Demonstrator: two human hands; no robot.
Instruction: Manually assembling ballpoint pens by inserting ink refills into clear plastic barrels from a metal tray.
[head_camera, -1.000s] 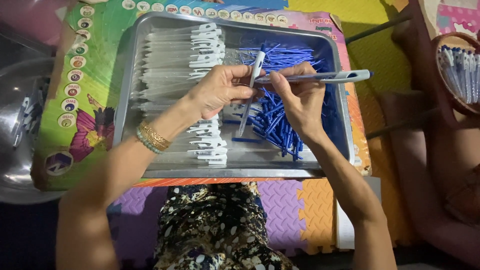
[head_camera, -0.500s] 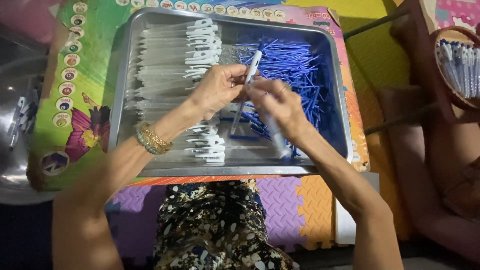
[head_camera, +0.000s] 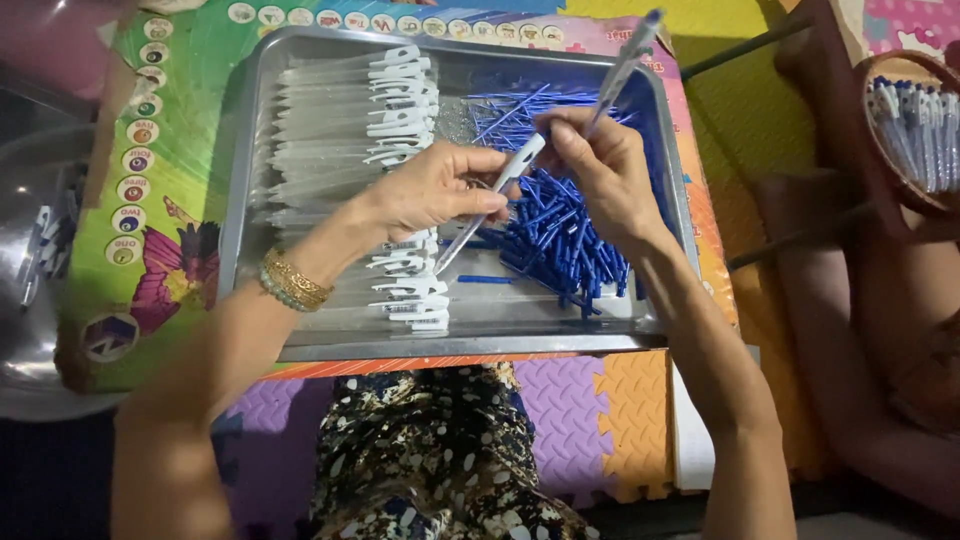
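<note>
A metal tray (head_camera: 470, 342) lies in front of me. A stack of clear pen barrels with white clips (head_camera: 340, 130) fills its left half. Loose blue refills (head_camera: 560, 230) are heaped in its right half. My left hand (head_camera: 435, 190) grips a clear pen barrel with a white clip (head_camera: 490, 200), held slanting over the middle of the tray. My right hand (head_camera: 600, 170) is beside it, touching the barrel's upper end. It also holds an assembled pen (head_camera: 622, 68) that points up and away over the tray's far right corner.
The tray rests on a colourful picture mat (head_camera: 150, 200). A steel bowl (head_camera: 25, 280) sits at the left edge. A round basket of finished pens (head_camera: 915, 130) stands at the upper right on a reddish seat. Foam puzzle floor tiles (head_camera: 600, 420) lie below.
The assembled pen in my right hand lay level pointing right; it now points up and away. Both hands have come together over the tray's middle around the clear barrel.
</note>
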